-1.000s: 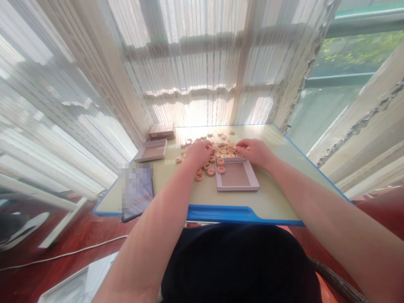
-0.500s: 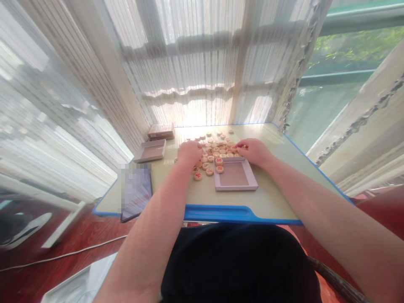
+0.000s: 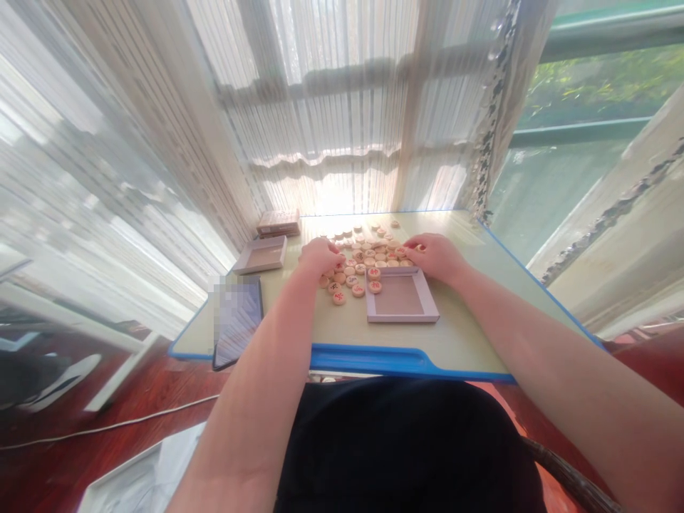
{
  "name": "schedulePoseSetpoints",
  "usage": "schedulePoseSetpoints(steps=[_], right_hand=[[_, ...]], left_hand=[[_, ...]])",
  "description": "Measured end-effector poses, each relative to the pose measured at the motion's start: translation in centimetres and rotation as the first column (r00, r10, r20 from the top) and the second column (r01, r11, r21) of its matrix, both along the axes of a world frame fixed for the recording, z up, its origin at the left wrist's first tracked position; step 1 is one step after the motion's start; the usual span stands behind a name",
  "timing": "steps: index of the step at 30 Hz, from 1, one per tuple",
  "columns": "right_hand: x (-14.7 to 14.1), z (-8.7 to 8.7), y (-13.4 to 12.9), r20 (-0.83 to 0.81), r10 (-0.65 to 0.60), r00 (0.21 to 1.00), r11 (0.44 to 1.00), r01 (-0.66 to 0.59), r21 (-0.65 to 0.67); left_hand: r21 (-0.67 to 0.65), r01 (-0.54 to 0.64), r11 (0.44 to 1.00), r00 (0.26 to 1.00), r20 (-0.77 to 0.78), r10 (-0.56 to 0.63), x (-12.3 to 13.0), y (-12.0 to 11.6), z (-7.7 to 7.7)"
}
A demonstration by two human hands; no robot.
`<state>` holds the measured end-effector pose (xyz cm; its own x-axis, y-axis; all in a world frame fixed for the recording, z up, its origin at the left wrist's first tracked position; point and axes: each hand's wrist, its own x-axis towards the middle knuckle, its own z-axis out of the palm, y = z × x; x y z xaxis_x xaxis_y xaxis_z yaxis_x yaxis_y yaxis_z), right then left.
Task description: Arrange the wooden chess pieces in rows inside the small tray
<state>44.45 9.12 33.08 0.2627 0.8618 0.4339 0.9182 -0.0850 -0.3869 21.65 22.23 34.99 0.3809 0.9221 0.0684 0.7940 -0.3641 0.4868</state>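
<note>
The round pieces [image 3: 360,268] look like smooth, pale wood. The near box [image 3: 400,301] and the far-left tray [image 3: 266,257] look like matt cardboard. The tabletop [image 3: 454,345] is smooth, its blue edging [image 3: 368,359] plastic-looking; the left device [image 3: 246,313] has a glossy screen. The far curtain [image 3: 331,128] is sheer cloth, the floor [image 3: 142,388] glossy, wood-like.

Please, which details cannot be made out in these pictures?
In the head view:
Left hand: its back hides any grip.
Far round pieces: markings too small, in glare.
Device: pixel blocks blur part of it.
White floor object: cut off by bottom edge.
</note>
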Motion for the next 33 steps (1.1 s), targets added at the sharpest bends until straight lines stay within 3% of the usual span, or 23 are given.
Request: schedulePoseSetpoints(steps=[4, 9, 17, 22, 26, 33], right_hand=[[-0.3, 0.2, -0.1, -0.002, 0.019, 1.0, 1.0, -0.019, 0.0], [-0.7, 0.6, -0.5, -0.009, 0.081, 0.997, 0.996, -0.081, 0.027], [-1.0, 0.7, -0.9, 0.019, 0.109, 0.994, 0.994, -0.11, 0.024], [-0.8, 0.4, -0.9, 0.013, 0.12, 0.993, 0.992, -0.12, 0.039], [-0.7, 0.2, -0.9, 0.025, 0.131, 0.991, 0.991, -0.132, 0.023], [-0.7, 0.5, -0.7, 0.013, 0.121, 0.993, 0.993, -0.121, 0.003]], left_hand=[[-0.016, -0.055, 0.998, 0.952, 0.3, 0.057, -0.2, 0.0, 0.0], [-0.172, -0.027, 0.985, 0.765, 0.63, 0.131, -0.1, 1.0, -0.5], [-0.379, 0.119, 0.918, 0.425, 0.855, 0.298, -0.2, 1.6, -0.5], [-0.425, 0.231, 0.875, 0.295, 0.888, 0.353, -0.1, 1.2, -0.2], [-0.449, 0.254, 0.857, 0.261, 0.885, 0.387, 0.2, 1.3, -0.4], [-0.472, 0.309, 0.825, 0.323, 0.868, 0.376, 0.3, 1.4, -0.9]])
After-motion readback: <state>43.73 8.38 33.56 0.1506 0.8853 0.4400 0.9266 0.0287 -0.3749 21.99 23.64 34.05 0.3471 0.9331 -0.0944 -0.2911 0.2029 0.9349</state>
